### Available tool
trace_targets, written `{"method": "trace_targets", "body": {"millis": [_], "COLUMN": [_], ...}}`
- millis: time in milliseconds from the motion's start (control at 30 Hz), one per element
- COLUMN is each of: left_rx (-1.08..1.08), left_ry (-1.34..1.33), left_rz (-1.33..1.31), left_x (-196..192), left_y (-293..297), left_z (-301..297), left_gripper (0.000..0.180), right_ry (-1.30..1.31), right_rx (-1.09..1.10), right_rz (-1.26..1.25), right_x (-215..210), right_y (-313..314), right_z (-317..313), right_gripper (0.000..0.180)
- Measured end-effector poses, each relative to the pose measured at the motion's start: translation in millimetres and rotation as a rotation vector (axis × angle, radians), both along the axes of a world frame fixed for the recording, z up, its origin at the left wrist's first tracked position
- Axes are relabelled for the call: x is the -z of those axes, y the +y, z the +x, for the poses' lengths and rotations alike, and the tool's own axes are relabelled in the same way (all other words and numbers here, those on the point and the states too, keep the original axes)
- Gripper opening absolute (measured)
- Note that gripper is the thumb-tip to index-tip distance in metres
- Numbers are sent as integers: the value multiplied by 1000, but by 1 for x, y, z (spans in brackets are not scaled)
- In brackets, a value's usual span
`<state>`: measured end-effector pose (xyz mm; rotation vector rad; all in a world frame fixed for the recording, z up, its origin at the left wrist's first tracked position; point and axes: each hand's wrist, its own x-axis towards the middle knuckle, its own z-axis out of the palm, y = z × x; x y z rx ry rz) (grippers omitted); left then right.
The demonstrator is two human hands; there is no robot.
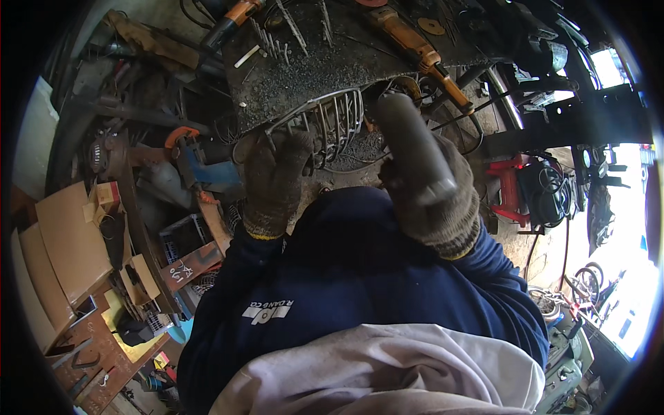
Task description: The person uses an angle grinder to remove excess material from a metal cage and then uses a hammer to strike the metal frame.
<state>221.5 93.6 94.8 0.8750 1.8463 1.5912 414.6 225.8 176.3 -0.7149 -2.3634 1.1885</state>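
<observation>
My left hand (275, 183), in a dark knitted work glove with a yellow cuff edge, is closed on one end of a curved metal wire frame (340, 128). The frame has several bent bars and lies against the near edge of the workbench (290, 93). In my right hand (453, 207), gloved alike, is a thick grey cylinder (415, 149), raised in front of my body and slightly blurred. It tilts up and to the left, with its far end near the right side of the frame. My right fingers are partly hidden behind it.
Dark grit and several upright metal rods (280, 48) cover parts of the bench. An orange angle grinder (415, 45) lies at its right, another orange tool (235, 21) at the far left. Left are a blue clamp-like tool (207, 169) and cardboard (69, 242); right, a red stool (508, 190).
</observation>
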Motion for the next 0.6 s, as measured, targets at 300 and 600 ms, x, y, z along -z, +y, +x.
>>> {"method": "trace_targets", "body": {"millis": [300,600], "left_rx": [-2,3], "left_ry": [13,-137], "left_rz": [249,106], "left_x": [1,-13], "left_y": [5,2], "left_z": [5,6], "left_gripper": [17,19], "right_ry": [-21,162], "right_rx": [11,-3], "right_rz": [99,-51], "right_x": [56,14], "right_y": [13,5], "right_z": [-13,4], "right_gripper": [40,42]}}
